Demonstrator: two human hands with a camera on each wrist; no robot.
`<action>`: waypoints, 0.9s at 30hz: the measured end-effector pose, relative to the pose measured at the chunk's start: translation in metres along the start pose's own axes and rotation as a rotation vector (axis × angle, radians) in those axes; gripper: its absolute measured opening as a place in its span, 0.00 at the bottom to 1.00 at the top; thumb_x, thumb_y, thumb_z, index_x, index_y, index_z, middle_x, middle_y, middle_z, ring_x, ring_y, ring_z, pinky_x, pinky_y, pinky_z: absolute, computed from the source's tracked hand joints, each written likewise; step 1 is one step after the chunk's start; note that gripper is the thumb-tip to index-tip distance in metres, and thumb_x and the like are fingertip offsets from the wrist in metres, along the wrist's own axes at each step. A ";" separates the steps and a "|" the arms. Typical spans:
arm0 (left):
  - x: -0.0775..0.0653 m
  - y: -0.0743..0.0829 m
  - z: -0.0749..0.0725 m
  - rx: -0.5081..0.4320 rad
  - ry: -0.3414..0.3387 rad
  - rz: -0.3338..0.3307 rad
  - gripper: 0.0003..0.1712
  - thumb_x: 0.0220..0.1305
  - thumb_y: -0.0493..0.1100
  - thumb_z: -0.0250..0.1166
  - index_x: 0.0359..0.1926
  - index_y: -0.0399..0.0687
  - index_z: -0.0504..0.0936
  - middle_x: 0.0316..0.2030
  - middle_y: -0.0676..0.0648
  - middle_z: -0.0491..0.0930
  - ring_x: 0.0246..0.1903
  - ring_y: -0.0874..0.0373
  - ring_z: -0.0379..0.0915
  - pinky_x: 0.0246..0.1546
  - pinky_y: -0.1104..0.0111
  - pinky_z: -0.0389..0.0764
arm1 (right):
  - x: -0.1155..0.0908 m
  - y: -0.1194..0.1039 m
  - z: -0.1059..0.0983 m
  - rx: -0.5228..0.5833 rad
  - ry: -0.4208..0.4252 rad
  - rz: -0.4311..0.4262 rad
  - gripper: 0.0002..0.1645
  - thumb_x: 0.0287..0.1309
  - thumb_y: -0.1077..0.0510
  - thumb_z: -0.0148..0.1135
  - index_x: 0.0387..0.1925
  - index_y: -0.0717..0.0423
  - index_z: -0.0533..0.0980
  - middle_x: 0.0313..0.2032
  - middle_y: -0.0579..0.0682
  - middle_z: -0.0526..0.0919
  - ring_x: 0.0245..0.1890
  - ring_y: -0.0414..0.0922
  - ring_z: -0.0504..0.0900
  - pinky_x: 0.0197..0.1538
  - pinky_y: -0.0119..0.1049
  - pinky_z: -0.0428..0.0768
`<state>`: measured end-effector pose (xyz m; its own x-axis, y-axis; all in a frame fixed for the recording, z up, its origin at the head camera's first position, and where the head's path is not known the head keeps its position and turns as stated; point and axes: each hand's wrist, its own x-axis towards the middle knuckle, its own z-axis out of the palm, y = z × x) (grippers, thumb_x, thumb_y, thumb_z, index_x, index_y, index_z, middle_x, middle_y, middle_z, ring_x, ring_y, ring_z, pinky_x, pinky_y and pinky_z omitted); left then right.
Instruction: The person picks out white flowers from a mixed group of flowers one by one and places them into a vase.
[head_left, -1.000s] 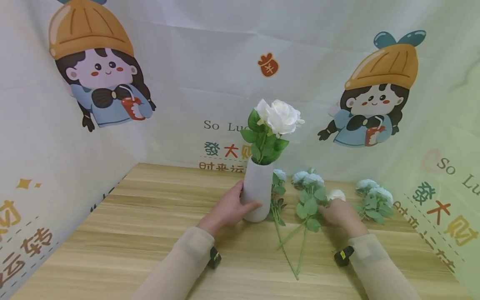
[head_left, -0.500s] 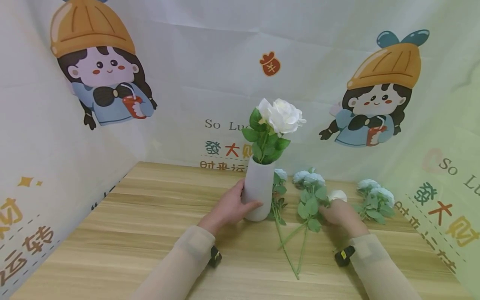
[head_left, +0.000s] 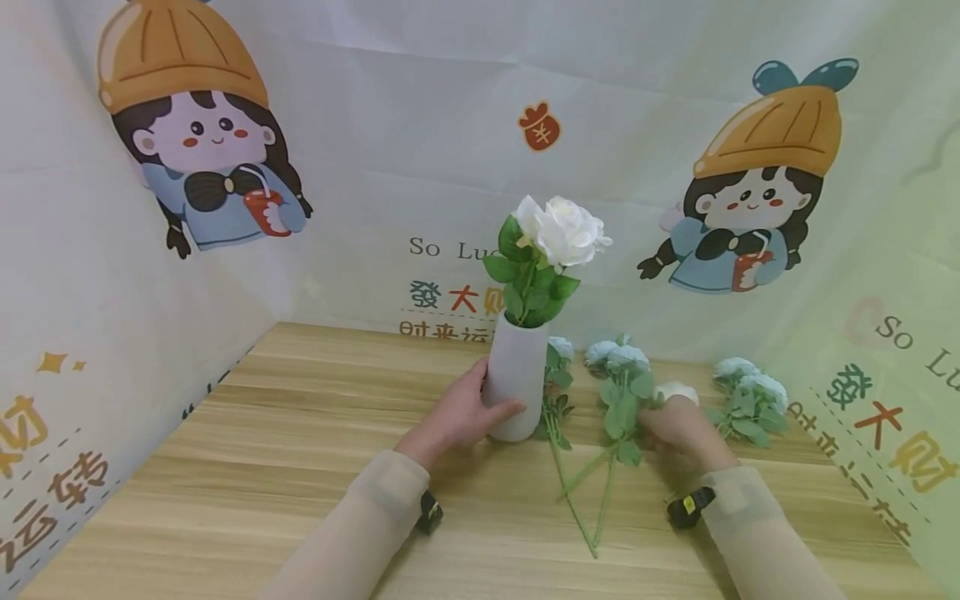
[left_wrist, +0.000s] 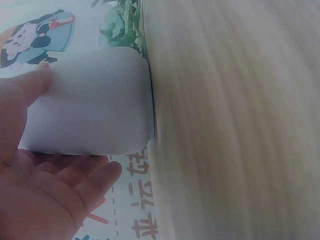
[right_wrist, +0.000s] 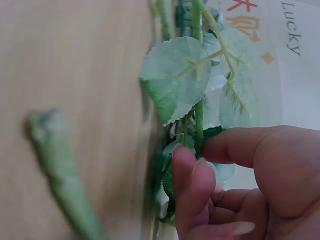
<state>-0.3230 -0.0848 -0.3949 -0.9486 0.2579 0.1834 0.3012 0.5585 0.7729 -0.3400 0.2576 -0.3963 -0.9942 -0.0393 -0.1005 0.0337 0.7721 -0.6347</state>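
Observation:
My left hand point(head_left: 467, 408) grips the lower part of a white vase point(head_left: 517, 367), thumb across its front and fingers round the other side, also visible in the left wrist view. Upright in the vase stands a white rose point(head_left: 566, 233) with dark green leaves. To the right, my right hand point(head_left: 681, 429) is low over the table beside pale blue flowers point(head_left: 626, 360). In the right wrist view its thumb and fingertips pinch a green stem point(right_wrist: 198, 117) among leaves; which flower it belongs to I cannot tell. A white flower point(head_left: 678, 390) shows just behind that hand, partly hidden.
More pale blue flowers point(head_left: 761, 392) lie at the far right of the wooden table point(head_left: 300, 467). Another blue bloom point(head_left: 560, 346) lies right behind the vase. Long stems point(head_left: 577, 517) reach toward the front. A printed cloth point(head_left: 420, 142) hangs behind the table.
My right hand has turned slightly at the wrist, and the white flower behind it shows a little lower. The left hand and the vase stay in place.

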 end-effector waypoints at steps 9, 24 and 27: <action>0.003 -0.004 0.000 0.016 0.003 0.008 0.52 0.62 0.59 0.70 0.76 0.45 0.52 0.67 0.41 0.63 0.62 0.51 0.61 0.63 0.52 0.67 | -0.004 -0.009 -0.020 0.054 0.040 -0.030 0.25 0.67 0.56 0.49 0.17 0.61 0.81 0.13 0.50 0.79 0.14 0.44 0.72 0.15 0.33 0.70; 0.003 -0.003 0.001 0.019 0.000 0.004 0.52 0.62 0.59 0.70 0.75 0.44 0.52 0.67 0.41 0.63 0.63 0.50 0.60 0.63 0.52 0.67 | -0.017 -0.028 -0.039 0.021 0.166 -0.148 0.23 0.73 0.53 0.44 0.41 0.65 0.81 0.38 0.59 0.84 0.32 0.51 0.81 0.27 0.37 0.77; 0.002 -0.002 0.001 0.018 0.000 0.003 0.52 0.62 0.59 0.70 0.75 0.44 0.52 0.67 0.41 0.63 0.63 0.50 0.60 0.63 0.51 0.67 | -0.020 -0.033 -0.039 0.047 0.208 -0.182 0.23 0.74 0.52 0.43 0.39 0.63 0.79 0.40 0.60 0.83 0.32 0.49 0.82 0.25 0.37 0.76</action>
<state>-0.3256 -0.0848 -0.3969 -0.9479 0.2591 0.1856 0.3054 0.5718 0.7614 -0.3249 0.2574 -0.3432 -0.9837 -0.0398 0.1754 -0.1479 0.7339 -0.6630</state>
